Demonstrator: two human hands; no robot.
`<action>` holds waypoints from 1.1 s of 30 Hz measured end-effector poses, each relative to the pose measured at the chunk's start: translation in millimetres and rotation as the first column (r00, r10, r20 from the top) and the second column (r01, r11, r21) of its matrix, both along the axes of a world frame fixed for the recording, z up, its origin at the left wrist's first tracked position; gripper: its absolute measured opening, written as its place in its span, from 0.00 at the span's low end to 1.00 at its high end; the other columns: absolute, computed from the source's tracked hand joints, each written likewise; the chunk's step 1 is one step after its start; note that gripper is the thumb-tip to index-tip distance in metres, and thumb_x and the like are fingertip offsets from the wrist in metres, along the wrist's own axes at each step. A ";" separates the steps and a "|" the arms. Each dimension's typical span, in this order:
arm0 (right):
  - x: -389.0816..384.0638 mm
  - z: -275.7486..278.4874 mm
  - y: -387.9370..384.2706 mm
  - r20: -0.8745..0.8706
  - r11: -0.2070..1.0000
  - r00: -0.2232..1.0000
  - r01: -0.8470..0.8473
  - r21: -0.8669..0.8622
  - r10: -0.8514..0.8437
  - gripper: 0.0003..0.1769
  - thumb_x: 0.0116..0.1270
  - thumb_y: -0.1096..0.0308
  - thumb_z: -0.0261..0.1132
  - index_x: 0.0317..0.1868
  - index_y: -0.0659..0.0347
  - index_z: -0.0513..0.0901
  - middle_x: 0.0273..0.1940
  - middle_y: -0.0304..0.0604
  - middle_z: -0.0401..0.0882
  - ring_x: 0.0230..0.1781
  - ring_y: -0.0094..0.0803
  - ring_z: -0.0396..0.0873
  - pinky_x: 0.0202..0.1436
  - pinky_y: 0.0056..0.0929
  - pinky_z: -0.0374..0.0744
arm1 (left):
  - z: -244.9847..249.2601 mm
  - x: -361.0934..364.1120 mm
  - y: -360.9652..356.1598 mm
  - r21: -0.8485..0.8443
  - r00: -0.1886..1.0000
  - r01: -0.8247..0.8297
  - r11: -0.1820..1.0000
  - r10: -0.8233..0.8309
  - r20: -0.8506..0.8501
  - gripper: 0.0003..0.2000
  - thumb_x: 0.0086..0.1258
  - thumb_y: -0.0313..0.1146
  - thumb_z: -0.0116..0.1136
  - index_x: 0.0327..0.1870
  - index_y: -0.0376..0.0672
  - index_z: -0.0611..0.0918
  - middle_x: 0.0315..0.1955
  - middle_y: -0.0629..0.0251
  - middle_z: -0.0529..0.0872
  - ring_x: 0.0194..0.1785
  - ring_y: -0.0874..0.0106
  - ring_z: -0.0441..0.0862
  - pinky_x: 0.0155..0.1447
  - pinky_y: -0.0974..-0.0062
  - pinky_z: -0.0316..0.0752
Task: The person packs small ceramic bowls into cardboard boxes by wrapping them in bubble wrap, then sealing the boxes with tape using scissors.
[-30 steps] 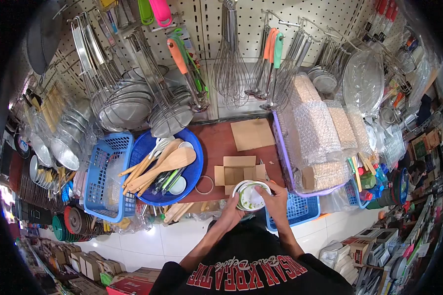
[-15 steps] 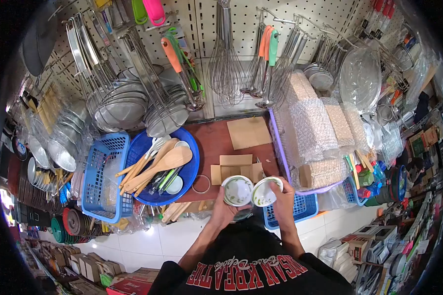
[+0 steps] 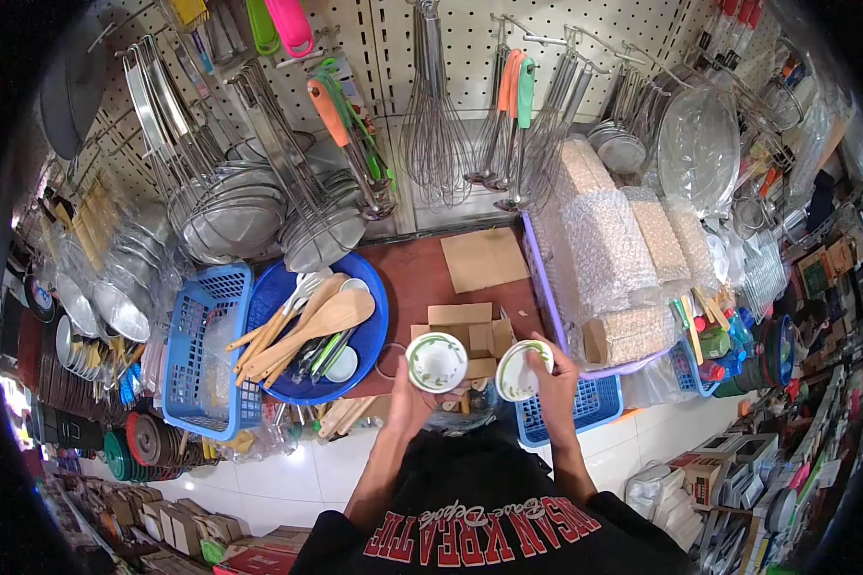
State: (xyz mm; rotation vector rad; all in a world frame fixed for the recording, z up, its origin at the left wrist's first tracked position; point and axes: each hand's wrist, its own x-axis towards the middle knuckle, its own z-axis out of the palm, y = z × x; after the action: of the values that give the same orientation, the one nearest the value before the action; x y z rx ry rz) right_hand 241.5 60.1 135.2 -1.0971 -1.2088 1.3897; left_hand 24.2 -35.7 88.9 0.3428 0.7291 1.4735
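Observation:
A small white bowl (image 3: 437,362) with a green leaf pattern on its rim is in my left hand (image 3: 408,407), its inside facing up toward me. My right hand (image 3: 557,385) grips a second white leaf-patterned bowl (image 3: 518,376), tilted, with the thumb over its rim. The two bowls are apart. Just beyond them an open cardboard box (image 3: 461,314) sits on the reddish-brown table (image 3: 408,273), partly hidden by the bowls. A ring-shaped band (image 3: 387,360) lies left of the left bowl.
A blue round basket (image 3: 379,297) holds wooden spatulas and other utensils, beside a blue rectangular basket (image 3: 174,359). Flat cardboard (image 3: 484,259) lies behind the box. Bubble-wrapped packs (image 3: 612,254) fill a purple-edged basket (image 3: 539,278) at right. Whisks (image 3: 436,144) and strainers hang behind.
The bowls, close together before, have moved apart. My left hand has shifted left with its bowl, and my right hand slightly right with the other one.

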 end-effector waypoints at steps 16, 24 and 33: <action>-29.3 8.9 -2.8 0.397 0.930 0.913 -0.224 0.290 0.097 0.17 0.65 0.71 0.73 0.55 0.65 0.88 0.35 0.37 0.75 0.39 0.24 0.73 0.44 0.23 0.72 | -0.3 51.7 6.5 -0.051 0.996 0.086 0.995 -0.087 -0.015 0.28 0.86 0.53 0.26 0.75 0.42 0.61 0.66 0.51 0.75 0.62 0.53 0.81 0.55 0.53 0.87; -19.3 11.4 1.6 0.042 0.973 0.977 -0.211 0.096 0.207 0.13 0.70 0.73 0.68 0.52 0.68 0.87 0.38 0.35 0.76 0.41 0.21 0.73 0.47 0.20 0.71 | 3.9 47.5 13.0 -0.097 0.999 0.021 0.995 -0.017 0.037 0.33 0.84 0.60 0.20 0.73 0.43 0.66 0.62 0.54 0.80 0.58 0.59 0.84 0.48 0.59 0.87; 9.7 -14.3 16.3 -0.131 0.999 0.991 -0.008 -0.046 0.002 0.11 0.74 0.71 0.64 0.50 0.69 0.86 0.42 0.37 0.87 0.42 0.19 0.81 0.47 0.20 0.78 | 8.3 5.6 14.2 -0.059 0.993 -0.116 0.991 0.118 0.021 0.38 0.80 0.67 0.27 0.73 0.42 0.67 0.61 0.51 0.82 0.54 0.51 0.86 0.47 0.62 0.86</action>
State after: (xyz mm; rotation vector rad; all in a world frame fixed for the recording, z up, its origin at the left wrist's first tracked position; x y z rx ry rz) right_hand 251.2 76.3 120.9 -1.0187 -1.0905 1.4765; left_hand 29.8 -21.5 97.2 0.2413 0.7813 1.5612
